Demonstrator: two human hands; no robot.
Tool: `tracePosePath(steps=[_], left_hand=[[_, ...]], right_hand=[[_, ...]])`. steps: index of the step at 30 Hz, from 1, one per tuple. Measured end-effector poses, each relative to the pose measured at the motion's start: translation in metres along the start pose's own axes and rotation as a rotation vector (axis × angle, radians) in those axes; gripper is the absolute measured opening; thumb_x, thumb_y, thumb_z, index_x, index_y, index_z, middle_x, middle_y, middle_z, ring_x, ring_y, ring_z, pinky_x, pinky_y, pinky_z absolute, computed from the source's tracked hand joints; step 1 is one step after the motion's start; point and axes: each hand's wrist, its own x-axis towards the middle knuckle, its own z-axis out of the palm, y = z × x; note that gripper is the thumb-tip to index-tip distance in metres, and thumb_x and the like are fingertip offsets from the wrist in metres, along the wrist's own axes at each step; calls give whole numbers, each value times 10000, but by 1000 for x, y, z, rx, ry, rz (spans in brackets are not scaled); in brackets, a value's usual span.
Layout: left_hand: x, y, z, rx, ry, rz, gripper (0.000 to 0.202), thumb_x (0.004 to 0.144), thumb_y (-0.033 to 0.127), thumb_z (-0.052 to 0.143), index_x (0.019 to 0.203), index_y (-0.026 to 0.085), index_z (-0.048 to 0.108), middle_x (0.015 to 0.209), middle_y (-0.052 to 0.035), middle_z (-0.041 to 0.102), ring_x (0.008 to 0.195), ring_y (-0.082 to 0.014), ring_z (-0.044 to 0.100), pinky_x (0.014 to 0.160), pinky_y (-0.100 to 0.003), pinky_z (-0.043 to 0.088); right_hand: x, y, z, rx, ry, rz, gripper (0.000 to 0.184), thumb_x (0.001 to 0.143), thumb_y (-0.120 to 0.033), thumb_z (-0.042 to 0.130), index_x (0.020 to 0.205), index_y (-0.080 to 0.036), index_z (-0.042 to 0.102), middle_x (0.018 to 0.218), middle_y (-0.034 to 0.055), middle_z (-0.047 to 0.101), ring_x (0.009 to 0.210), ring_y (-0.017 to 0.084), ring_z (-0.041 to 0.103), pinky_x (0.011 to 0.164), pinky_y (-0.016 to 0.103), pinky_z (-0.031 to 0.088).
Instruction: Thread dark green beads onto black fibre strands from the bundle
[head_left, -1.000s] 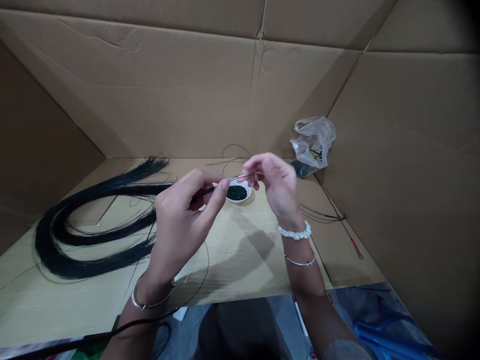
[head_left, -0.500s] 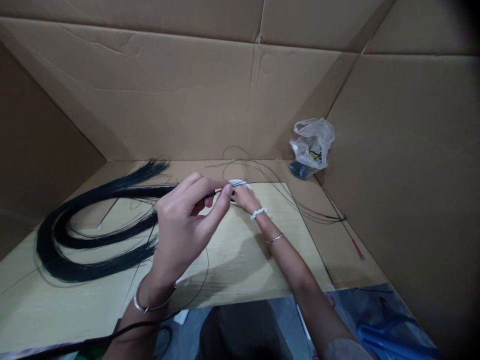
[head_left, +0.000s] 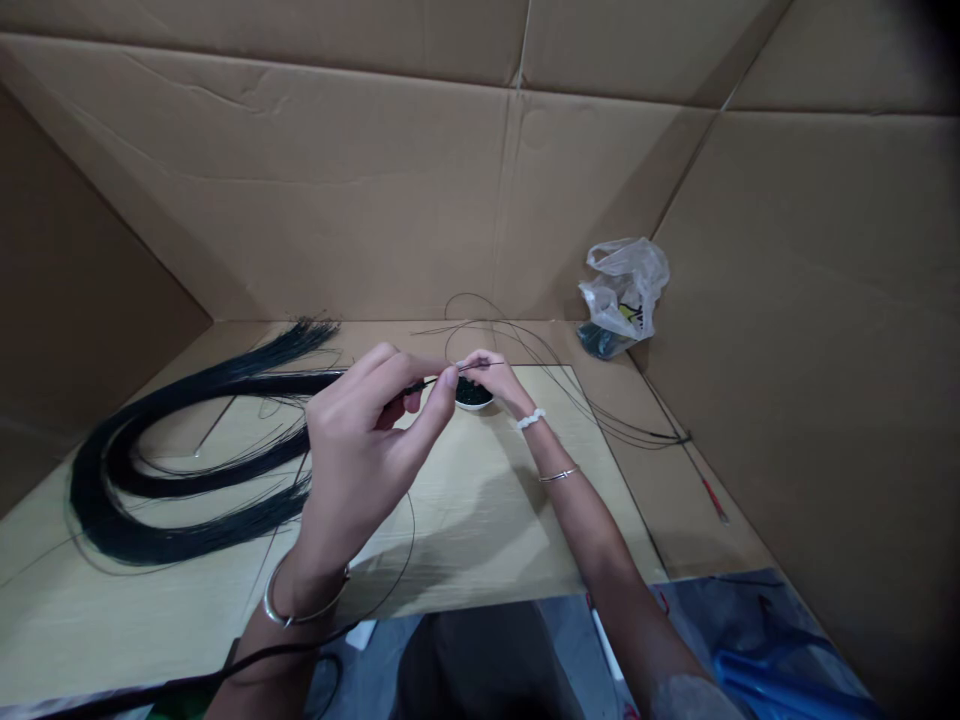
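At left, the dark strand bundle [head_left: 91, 475] lies curved on the table [head_left: 465, 470], seemingly looped to fit its length. The left hand [head_left: 364, 440], wrist raised, pinches thin dark strands [head_left: 414, 388] between thumb and forefinger, presumably so their tips jut free over the bowl [head_left: 475, 407] of dark beads [head_left: 472, 393]. There the right hand [head_left: 491, 374] reaches, arm extended, fingers bent; whether they grip anything, I cannot tell.
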Motion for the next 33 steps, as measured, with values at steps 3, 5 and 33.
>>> tracePosePath(steps=[3, 5, 33], left_hand=[[0, 0, -1, -11, 11, -16, 78, 918, 244, 715, 843, 226, 723, 640, 18, 550, 561, -113, 463, 549, -289, 385], [0, 0, -2, -13, 12, -29, 71, 923, 242, 710, 854, 235, 727, 650, 19, 558, 568, -112, 473, 558, -289, 390], [-3, 10, -11, -2, 90, 2, 76, 921, 237, 712, 851, 254, 687, 646, 21, 511, 567, -130, 441, 508, -319, 324]], right_hand=[[-5, -28, -8, 197, -2, -22, 293, 799, -422, 712, 920, -182, 595, 873, -13, 695, 712, 73, 604, 726, 214, 526], [-15, -55, -10, 460, -20, -43, 358, 739, -411, 816, 930, -187, 612, 869, -18, 709, 697, 65, 621, 711, 202, 535], [-93, -151, 3, 327, 38, -525, 232, 809, -341, 820, 831, -231, 616, 902, -7, 674, 682, 94, 630, 648, 270, 581]])
